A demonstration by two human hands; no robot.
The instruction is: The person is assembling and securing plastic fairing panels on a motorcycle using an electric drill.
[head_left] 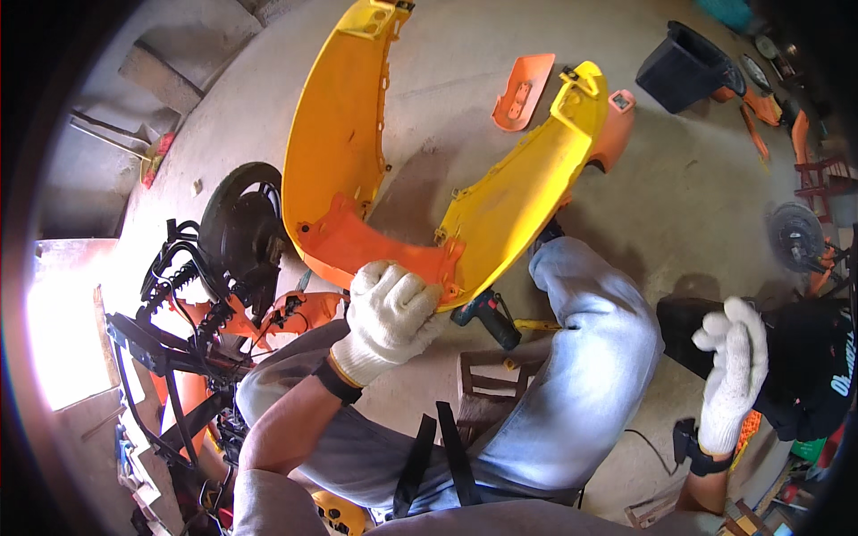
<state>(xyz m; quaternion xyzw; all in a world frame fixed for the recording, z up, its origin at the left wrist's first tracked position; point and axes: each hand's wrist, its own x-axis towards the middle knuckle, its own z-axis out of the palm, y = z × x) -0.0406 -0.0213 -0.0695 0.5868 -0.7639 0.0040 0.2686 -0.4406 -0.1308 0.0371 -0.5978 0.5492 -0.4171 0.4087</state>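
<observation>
In my left hand (pixel 393 313), gloved in white knit and closed, is the orange end of a large U-shaped plastic fairing panel (pixel 335 116). Its two yellow arms spread up and away, with small clips along their edges. The palm side of the grip is hidden. My right hand (pixel 735 362), also gloved, is raised at the right with its fingers stretched out and nothing in it. Below the panel, between my legs, a dark green and black power drill (pixel 490 320) lies near a small wooden stool (pixel 492 380).
An orange plastic cover (pixel 524 92) and a rounded orange part (pixel 617 132) lie beyond the panel. A black bin (pixel 684 67) stands far right. At left are a dark wheel (pixel 243 223) and a black metal frame (pixel 170 357). Black cloth (pixel 804 366) is beside my right hand.
</observation>
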